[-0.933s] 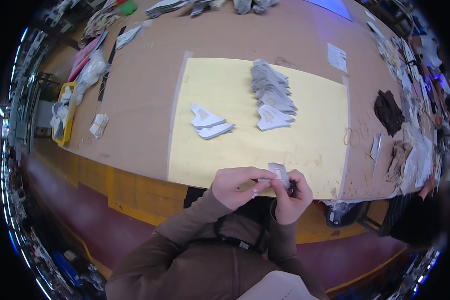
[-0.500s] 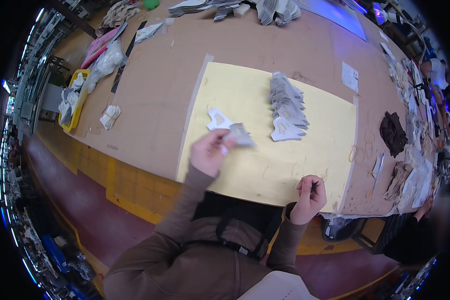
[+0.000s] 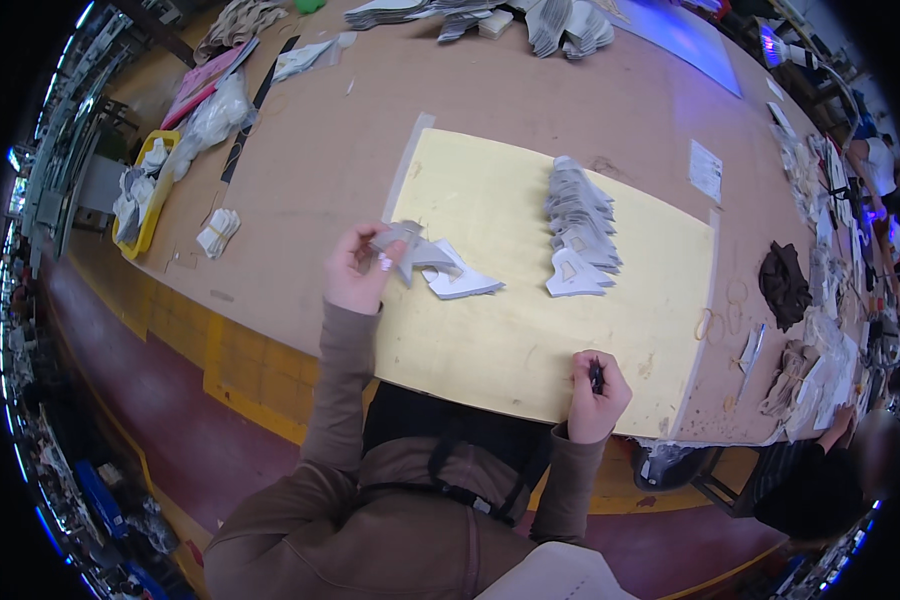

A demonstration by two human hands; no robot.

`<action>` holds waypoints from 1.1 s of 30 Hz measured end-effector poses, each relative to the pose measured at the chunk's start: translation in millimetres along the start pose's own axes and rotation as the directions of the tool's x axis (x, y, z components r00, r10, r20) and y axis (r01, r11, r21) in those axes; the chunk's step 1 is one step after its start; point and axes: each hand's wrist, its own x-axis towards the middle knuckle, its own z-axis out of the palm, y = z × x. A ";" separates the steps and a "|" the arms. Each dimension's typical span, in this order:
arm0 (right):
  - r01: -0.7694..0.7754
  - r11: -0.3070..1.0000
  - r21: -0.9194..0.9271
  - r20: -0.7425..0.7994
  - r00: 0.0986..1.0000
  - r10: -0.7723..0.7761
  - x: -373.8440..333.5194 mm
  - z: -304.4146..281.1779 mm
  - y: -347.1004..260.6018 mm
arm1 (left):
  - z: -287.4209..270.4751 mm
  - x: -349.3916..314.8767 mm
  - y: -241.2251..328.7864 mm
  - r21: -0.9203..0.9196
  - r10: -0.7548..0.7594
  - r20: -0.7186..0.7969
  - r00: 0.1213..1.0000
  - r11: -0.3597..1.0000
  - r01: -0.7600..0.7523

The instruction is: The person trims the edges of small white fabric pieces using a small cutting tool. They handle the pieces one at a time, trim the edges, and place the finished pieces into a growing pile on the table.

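My left hand (image 3: 358, 272) pinches a grey cut piece (image 3: 410, 248) of pointed, curved shape, just above the left part of a pale yellow sheet (image 3: 490, 360). Partly beneath that piece lies a white cut piece (image 3: 467, 284) with a cut-out, flat on the sheet. To the right, a fanned row of similar grey pieces (image 3: 578, 212) runs away from me, with a white-faced piece (image 3: 576, 274) nearest. My right hand (image 3: 598, 400) is closed round a small black object (image 3: 596, 377) near the sheet's front edge; its kind is mostly hidden by the fingers.
A rubber-banded white bundle (image 3: 219, 233) and a yellow basket (image 3: 147, 232) of pieces are on the left. Grey stacks (image 3: 568, 28) stand at the far edge. On the right lie dark cloth (image 3: 785, 286), a slim blade-like tool (image 3: 752, 360) and rubber bands (image 3: 708, 324). A co-worker's hand (image 3: 838, 425) shows at far right.
My left hand has moved left with a grey piece in its fingers, and a white piece now shows to its right. My right hand has shifted slightly left, showing more of the black object.
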 end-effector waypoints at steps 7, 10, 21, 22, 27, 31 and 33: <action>0.025 0.999 -0.037 0.025 0.999 -0.024 0.6 0.4 -1.8 | -20.3 -9.6 3.4 -0.218 -0.081 0.009 0.997 0.973 0.081; 0.034 0.998 -0.057 0.039 0.999 -0.032 1.2 1.3 -2.1 | -16.5 -10.3 1.8 -0.069 -0.098 -0.018 0.995 0.993 0.097; 0.093 0.987 -0.132 0.100 0.992 -0.080 2.3 3.2 -4.1 | 35.4 -34.1 9.7 0.401 0.267 0.391 0.881 0.812 -0.425; 0.096 0.986 -0.138 0.111 0.991 -0.081 2.0 2.8 -5.0 | 36.3 -35.2 8.6 0.422 0.301 0.385 0.873 0.783 -0.456; 0.110 0.984 -0.138 0.124 0.988 -0.093 2.4 3.2 -7.2 | 30.1 -36.8 7.2 0.496 0.396 0.430 0.811 0.647 -0.579; 0.105 0.985 -0.139 0.132 0.988 -0.086 3.0 3.8 -6.9 | 28.1 -37.7 8.6 0.484 0.376 0.442 0.814 0.664 -0.570; 0.104 0.985 -0.138 0.132 0.988 -0.086 3.1 3.4 -6.7 | 28.4 -38.7 8.6 0.489 0.370 0.447 0.815 0.662 -0.568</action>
